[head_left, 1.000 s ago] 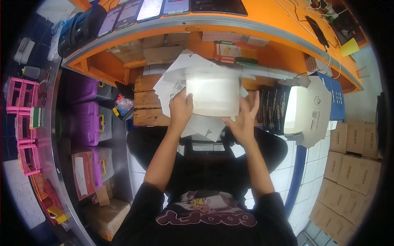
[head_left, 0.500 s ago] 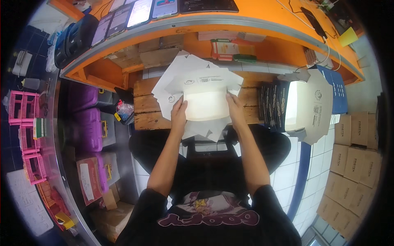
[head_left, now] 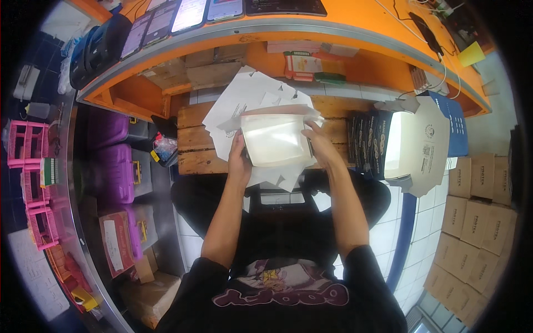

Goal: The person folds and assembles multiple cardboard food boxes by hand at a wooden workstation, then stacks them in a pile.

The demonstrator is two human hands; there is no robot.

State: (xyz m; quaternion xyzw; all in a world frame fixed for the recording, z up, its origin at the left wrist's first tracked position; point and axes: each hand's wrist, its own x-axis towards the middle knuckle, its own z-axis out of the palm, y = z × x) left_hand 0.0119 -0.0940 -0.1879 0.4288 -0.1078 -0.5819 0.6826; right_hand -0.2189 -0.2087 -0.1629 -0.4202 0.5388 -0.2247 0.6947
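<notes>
Between my hands is a partly folded white cardboard box (head_left: pixel 276 141), its glossy inner side facing up and its walls bent upward. My left hand (head_left: pixel 239 160) grips the box's left side. At its right side my right hand (head_left: pixel 322 145) holds the wall, fingers curled at the upper right corner. Beneath and behind the box lie flat white cardboard blanks (head_left: pixel 236 100), fanned out on a wooden bench (head_left: pixel 194 136). The undersides of the box and some of my fingers are hidden.
Dark blue folded boxes (head_left: pixel 366 141) stand at the bench's right end, beside an opened cardboard box (head_left: pixel 419 144). Above is an orange table (head_left: pixel 355 19) with several phones (head_left: pixel 189 15). Purple-lidded bins (head_left: pixel 117 175) are at left, brown cartons (head_left: pixel 477 225) at right.
The far flap of the box has been folded up from lying flat, and the side walls stand higher. My right hand has shifted to the upper right corner; my left has slid slightly lower.
</notes>
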